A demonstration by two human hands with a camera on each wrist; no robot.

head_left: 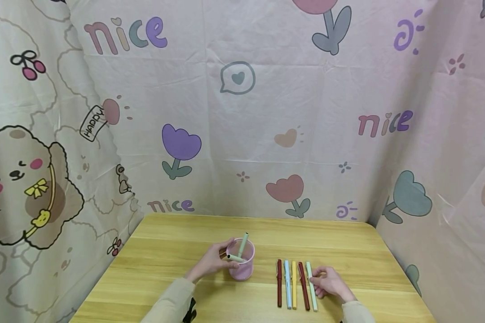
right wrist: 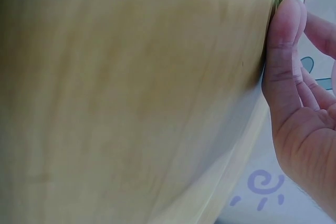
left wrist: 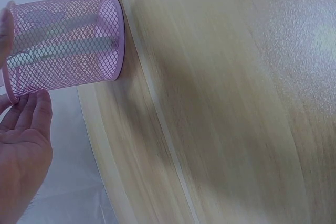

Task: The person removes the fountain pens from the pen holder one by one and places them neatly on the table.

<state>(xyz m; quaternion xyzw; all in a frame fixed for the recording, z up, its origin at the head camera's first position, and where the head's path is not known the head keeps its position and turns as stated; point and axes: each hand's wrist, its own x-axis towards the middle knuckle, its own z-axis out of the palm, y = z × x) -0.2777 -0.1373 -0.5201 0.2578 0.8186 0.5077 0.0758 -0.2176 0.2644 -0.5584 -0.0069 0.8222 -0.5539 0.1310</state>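
My left hand (head_left: pixel 214 261) grips a pink mesh pen holder (head_left: pixel 242 272) near its rim, thumb on the near side and fingers on the far side. The holder stands upright on the table. Two pale green pens lean inside it; one pen (head_left: pixel 244 243) pokes up past the rim, and the other pen (head_left: pixel 236 258) tilts left. To the right, my right hand (head_left: pixel 331 284) pinches a mint green pen (head_left: pixel 313 297) lying at the right end of a row. In the right wrist view the thumb (right wrist: pixel 283 24) presses against it; little of the pen shows there.
Left of the mint pen lie a dark red pen (head_left: pixel 304 286), a yellow pen (head_left: pixel 294 287), a light blue pen (head_left: pixel 288 285) and another dark red pen (head_left: pixel 279 285), roughly parallel. Printed cloth (head_left: pixel 262 112) hangs behind and beside the wooden table (head_left: pixel 145 273).
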